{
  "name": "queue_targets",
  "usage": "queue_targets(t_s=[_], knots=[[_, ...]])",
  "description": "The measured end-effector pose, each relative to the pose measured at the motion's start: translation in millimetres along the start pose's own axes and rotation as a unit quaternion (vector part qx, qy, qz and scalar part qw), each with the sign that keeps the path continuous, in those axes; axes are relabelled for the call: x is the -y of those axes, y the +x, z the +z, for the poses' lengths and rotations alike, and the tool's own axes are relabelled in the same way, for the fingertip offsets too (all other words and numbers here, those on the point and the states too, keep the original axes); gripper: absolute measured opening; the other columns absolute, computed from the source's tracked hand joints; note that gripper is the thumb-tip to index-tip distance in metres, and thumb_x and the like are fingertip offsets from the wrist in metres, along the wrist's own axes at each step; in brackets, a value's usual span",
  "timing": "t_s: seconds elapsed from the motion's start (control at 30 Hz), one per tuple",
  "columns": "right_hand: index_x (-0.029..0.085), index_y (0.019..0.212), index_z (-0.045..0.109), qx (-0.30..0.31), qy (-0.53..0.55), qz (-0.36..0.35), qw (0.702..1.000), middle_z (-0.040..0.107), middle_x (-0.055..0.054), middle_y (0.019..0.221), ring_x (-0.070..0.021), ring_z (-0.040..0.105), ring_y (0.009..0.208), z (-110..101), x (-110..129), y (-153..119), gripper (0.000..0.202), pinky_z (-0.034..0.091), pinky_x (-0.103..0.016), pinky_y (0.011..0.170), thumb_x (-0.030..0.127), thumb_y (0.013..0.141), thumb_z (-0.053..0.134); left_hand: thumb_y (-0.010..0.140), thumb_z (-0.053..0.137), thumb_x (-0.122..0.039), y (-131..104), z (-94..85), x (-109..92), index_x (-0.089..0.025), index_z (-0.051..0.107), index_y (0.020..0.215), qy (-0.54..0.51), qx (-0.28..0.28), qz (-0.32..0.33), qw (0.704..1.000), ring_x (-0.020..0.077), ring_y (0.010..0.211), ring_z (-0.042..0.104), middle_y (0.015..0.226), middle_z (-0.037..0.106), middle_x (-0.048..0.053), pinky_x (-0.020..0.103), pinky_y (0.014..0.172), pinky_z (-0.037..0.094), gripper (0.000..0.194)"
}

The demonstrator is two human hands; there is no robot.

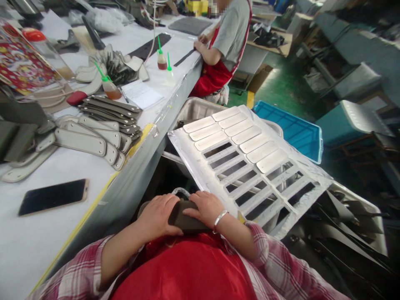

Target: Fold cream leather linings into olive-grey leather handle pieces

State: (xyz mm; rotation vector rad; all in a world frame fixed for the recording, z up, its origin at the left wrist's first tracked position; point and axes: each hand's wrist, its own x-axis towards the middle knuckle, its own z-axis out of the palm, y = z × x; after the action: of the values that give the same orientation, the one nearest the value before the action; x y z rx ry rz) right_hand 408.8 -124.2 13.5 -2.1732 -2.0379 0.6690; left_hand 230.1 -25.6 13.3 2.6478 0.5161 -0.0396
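Close against the red apron, my left hand point(159, 214) and my right hand point(206, 209) both hold a dark grey-brown piece point(185, 217), one at each end. The fingers curl over its far edge and the thumbs rest on its face. Just beyond my right hand lies a slotted white frame point(246, 171) with rows of pale rounded strips point(242, 134) on its far part. A stack of similar light strips with small holes point(81, 139) rests on the table at the left, beside several dark strips point(109, 109).
A phone point(53, 196) lies on the white table point(23, 254). Glue bottles point(111, 88) and papers point(142, 95) stand or lie further back. A person in a red apron point(214, 62) works beyond. Bins, one blue point(292, 135), surround the frame.
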Motion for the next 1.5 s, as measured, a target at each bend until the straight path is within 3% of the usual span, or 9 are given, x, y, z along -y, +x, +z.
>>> queue_targets(t_s=[0.4,0.53,0.63,0.77,0.87,1.0,1.07,1.3,1.5], knots=[[0.024,0.093,0.058,-0.020,0.021,0.026,0.999,0.061,-0.003,0.089,-0.0198,0.057,0.086,7.9,-1.4,1.0,0.047,0.039,-0.030,0.069,0.063,0.085,0.033,0.067,0.060,-0.062,-2.3,1.9,-9.7,-0.016,0.043,0.117,0.051,0.010,0.008,0.999,0.0262,0.105,0.050,0.117,0.054,0.011,0.041,0.090,0.037,0.070],[0.024,0.092,0.058,-0.023,0.025,0.033,0.999,0.061,-0.003,0.089,-0.0201,0.057,0.086,9.2,-3.0,1.1,0.047,0.039,-0.029,0.068,0.063,0.084,0.033,0.073,0.058,-0.056,-6.7,7.0,-12.3,-0.016,0.038,0.126,0.065,-0.019,0.052,0.996,0.0239,0.115,0.045,0.125,0.050,0.010,0.043,0.104,0.024,0.070],[0.025,0.092,0.057,-0.017,0.022,0.036,0.999,0.061,-0.003,0.090,-0.0202,0.057,0.086,8.8,-3.6,1.2,0.043,0.039,-0.029,0.067,0.061,0.084,0.035,0.070,0.058,-0.060,-8.0,10.9,-13.2,-0.012,0.037,0.129,0.081,-0.036,0.092,0.992,0.0259,0.118,0.042,0.127,0.049,0.014,0.046,0.108,0.017,0.079],[0.025,0.096,0.057,-0.008,0.018,0.038,0.999,0.061,-0.003,0.093,-0.0195,0.057,0.086,8.2,-3.9,1.5,0.039,0.039,-0.028,0.067,0.056,0.086,0.036,0.068,0.061,-0.059,-6.5,14.1,-15.2,-0.008,0.034,0.132,0.090,-0.047,0.107,0.989,0.0289,0.117,0.044,0.126,0.048,0.018,0.048,0.105,0.024,0.086],[0.025,0.096,0.057,-0.005,0.019,0.040,0.999,0.061,-0.004,0.093,-0.0198,0.057,0.087,8.4,-4.5,2.1,0.040,0.039,-0.028,0.067,0.057,0.086,0.034,0.074,0.059,-0.051,-9.4,15.2,-15.5,-0.008,0.034,0.132,0.094,-0.071,0.139,0.983,0.0291,0.119,0.043,0.127,0.048,0.018,0.050,0.104,0.028,0.076],[0.025,0.092,0.057,-0.004,0.035,0.044,0.998,0.062,-0.003,0.091,-0.0207,0.057,0.086,7.6,-5.7,3.3,0.044,0.039,-0.029,0.067,0.062,0.084,0.034,0.083,0.054,-0.024,-20.0,18.0,-14.3,-0.014,0.053,0.114,0.110,-0.108,0.239,0.959,0.0270,0.121,0.042,0.121,0.056,0.012,0.050,0.105,0.030,0.033],[0.025,0.092,0.058,-0.002,0.045,0.045,0.998,0.062,-0.003,0.091,-0.0206,0.057,0.086,6.5,-6.0,4.3,0.047,0.039,-0.029,0.068,0.065,0.082,0.035,0.083,0.052,-0.014,-24.2,20.1,-14.3,-0.014,0.058,0.106,0.105,-0.120,0.259,0.953,0.0253,0.116,0.046,0.114,0.061,0.010,0.048,0.104,0.032,0.024],[0.024,0.092,0.059,0.011,0.050,0.053,0.997,0.063,-0.004,0.094,-0.0209,0.058,0.087,2.4,-4.0,4.1,0.045,0.039,-0.029,0.069,0.062,0.082,0.037,0.083,0.053,-0.016,-27.8,26.6,-20.8,-0.016,0.061,0.102,0.015,-0.163,0.211,0.964,0.0204,0.111,0.052,0.106,0.065,0.006,0.044,0.103,0.038,0.021],[0.024,0.094,0.060,0.011,0.057,0.060,0.997,0.064,-0.005,0.097,-0.0217,0.058,0.089,2.1,-2.3,1.4,0.044,0.040,-0.029,0.069,0.062,0.082,0.040,0.084,0.053,-0.018,-27.6,29.3,-22.0,-0.020,0.064,0.097,-0.051,-0.149,0.174,0.972,0.0192,0.108,0.054,0.102,0.066,0.003,0.044,0.102,0.039,0.017]])
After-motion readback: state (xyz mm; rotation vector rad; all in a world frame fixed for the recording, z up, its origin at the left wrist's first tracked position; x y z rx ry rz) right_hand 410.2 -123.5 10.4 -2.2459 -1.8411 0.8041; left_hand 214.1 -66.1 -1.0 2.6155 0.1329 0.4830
